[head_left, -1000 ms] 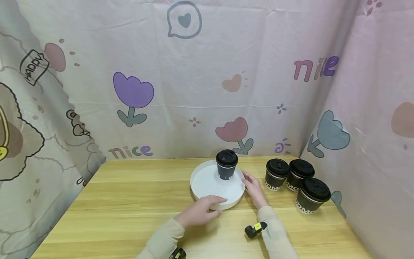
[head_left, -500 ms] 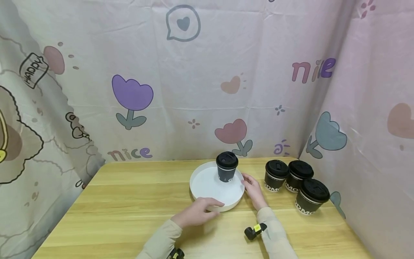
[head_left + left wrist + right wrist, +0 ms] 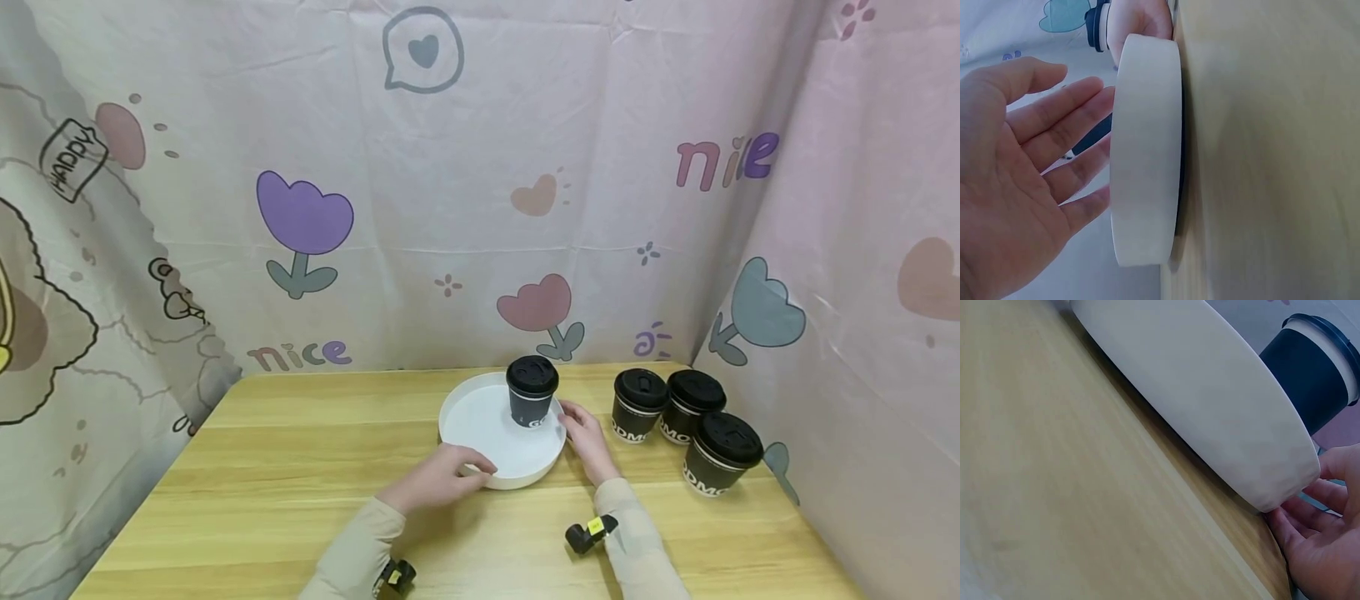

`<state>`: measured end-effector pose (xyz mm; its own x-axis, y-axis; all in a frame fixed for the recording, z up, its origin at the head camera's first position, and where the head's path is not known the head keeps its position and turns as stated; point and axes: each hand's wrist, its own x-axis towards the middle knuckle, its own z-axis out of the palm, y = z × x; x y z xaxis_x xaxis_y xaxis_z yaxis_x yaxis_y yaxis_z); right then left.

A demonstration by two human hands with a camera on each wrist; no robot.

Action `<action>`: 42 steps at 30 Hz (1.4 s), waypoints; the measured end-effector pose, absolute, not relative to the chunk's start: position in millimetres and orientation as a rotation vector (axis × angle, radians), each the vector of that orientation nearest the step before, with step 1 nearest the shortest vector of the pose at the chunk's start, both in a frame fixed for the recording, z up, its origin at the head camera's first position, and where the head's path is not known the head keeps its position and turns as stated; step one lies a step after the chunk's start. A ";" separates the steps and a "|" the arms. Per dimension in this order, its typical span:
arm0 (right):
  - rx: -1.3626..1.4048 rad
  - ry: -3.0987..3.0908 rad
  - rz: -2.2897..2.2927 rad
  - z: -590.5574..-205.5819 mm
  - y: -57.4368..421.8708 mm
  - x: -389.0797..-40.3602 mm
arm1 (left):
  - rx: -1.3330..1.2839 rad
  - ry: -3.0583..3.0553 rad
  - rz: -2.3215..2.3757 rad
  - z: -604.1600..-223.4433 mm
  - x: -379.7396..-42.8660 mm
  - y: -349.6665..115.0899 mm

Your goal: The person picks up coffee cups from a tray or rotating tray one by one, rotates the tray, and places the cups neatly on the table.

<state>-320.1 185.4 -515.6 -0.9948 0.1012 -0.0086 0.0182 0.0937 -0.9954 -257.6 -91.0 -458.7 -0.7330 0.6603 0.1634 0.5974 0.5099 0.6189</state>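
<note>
A round white tray (image 3: 487, 425) with a low wall sits on the table, a dark base showing beneath it in the left wrist view. On its back right part stands a dark paper coffee cup (image 3: 531, 396) with a black lid. My left hand (image 3: 438, 477) is at the tray's near left rim, its fingers (image 3: 1085, 159) loosely spread with the tips against the wall and the palm free. At the opposite right edge, my right hand (image 3: 587, 437) rests its bent fingers (image 3: 1300, 512) and thumb against the rim. Nothing else is in either hand.
Three more lidded coffee cups stand grouped at the right: one cup (image 3: 636, 408), a second cup (image 3: 684, 415) behind and a third cup (image 3: 712, 462) nearer. A patterned curtain (image 3: 420, 167) hangs behind the wooden table (image 3: 300, 467).
The cup on the tray has shifted slightly right and nearer, its lettering turning with it, while the tray's outline stays in place. My left hand has slid left along the rim; the right stays put.
</note>
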 end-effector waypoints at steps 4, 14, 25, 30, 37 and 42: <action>-0.133 -2.283 2.079 -514.9 185.4 -320.0 | 1.081 2.650 1.031 -458.4 -259.4 -94.8; -0.135 -2.293 2.061 -514.4 185.4 -320.0 | 1.198 2.683 0.915 -456.3 -250.4 -80.9; -0.145 -2.283 2.057 -513.7 185.3 -319.3 | 1.291 2.690 0.750 -463.3 -231.8 -56.6; -0.151 -2.296 2.050 -513.5 185.6 -318.8 | 1.315 2.715 0.737 -464.0 -231.1 -56.9; -0.143 -2.299 2.050 -514.2 185.0 -319.0 | 1.309 2.697 0.783 -463.2 -234.1 -61.3; -0.158 -2.301 2.042 -512.9 184.5 -318.6 | 1.251 2.707 0.808 -460.6 -240.7 -67.9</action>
<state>-318.6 184.5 -512.9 -0.9929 0.1170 -0.0226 0.0363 0.1168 -0.9925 -240.7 -67.9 -460.6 -0.6709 0.7228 0.1660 0.6955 0.5355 0.4791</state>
